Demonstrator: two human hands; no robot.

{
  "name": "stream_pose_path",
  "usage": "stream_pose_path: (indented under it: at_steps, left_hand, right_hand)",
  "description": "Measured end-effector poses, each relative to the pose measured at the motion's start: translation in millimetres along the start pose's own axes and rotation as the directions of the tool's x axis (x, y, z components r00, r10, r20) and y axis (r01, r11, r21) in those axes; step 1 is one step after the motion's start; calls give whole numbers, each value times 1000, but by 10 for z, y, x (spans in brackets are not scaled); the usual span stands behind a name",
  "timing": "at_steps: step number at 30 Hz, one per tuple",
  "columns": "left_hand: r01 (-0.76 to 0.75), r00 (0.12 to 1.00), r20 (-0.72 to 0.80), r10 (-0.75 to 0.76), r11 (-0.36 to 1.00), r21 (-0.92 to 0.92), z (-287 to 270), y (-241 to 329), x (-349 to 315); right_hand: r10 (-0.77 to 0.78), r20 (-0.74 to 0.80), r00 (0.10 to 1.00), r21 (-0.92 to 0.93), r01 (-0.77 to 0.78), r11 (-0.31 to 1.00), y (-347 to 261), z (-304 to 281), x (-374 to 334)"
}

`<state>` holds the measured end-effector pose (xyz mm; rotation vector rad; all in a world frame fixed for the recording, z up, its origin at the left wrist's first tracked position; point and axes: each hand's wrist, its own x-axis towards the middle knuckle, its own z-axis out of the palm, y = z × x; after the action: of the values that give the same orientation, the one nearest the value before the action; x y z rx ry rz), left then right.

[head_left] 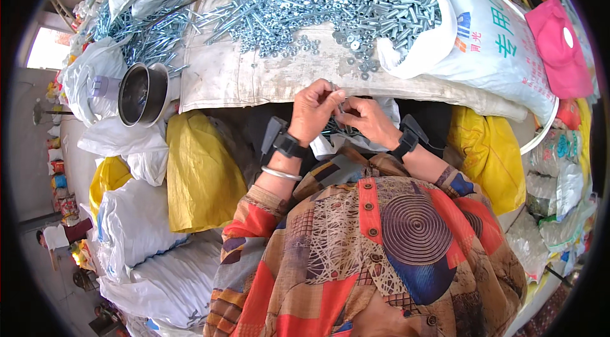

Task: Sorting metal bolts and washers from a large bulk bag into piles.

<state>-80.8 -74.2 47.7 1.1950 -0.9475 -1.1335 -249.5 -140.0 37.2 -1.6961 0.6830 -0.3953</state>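
Observation:
My left hand (314, 112) and my right hand (371, 122) meet just off the near edge of the cloth-covered table (305, 79). Between their pinched fingertips is a thin grey metal piece (341, 107), bolt-like, mostly covered by the fingers. Below the hands, a white bag (356, 141) lies open at my lap with dark metal pieces inside. On the table ahead spread long silvery bolts (232, 13), small nuts (276, 32), flat washers (364, 65) and, to the right, a heap of metal sleeves (403, 9) spilling from a white woven sack (492, 44).
At the table's left stands a dark round pot (141, 94) beside white plastic bags. Yellow sacks (202, 171) hang on both sides of me. Stuffed white sacks (143, 222) sit lower left. A pink cap (559, 48) lies far right, above clear bags (546, 171) of goods.

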Motion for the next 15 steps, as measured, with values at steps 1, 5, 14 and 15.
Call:
stream_pose_path:
  at_steps: [1, 5, 14, 15]
  left_hand:
    - [-5, 999, -48, 9, 996, 92, 49, -41, -17]
    - [25, 995, -103, -4, 980, 197, 195, -125, -67]
    - [-28, 967, -198, 159, 843, 537, -340, 86, 109]
    - [-35, 949, -230, 216, 798, 602, -559, 163, 190]
  right_hand:
    - [-8, 4, 1000, 3, 8, 1000, 23, 9, -33]
    - [-3, -80, 997, -43, 0, 999, 225, 76, -119]
    - [-157, -45, 987, -244, 141, 959, 247, -117, -361]
    - [-100, -61, 993, -173, 88, 981, 239, -185, -418]
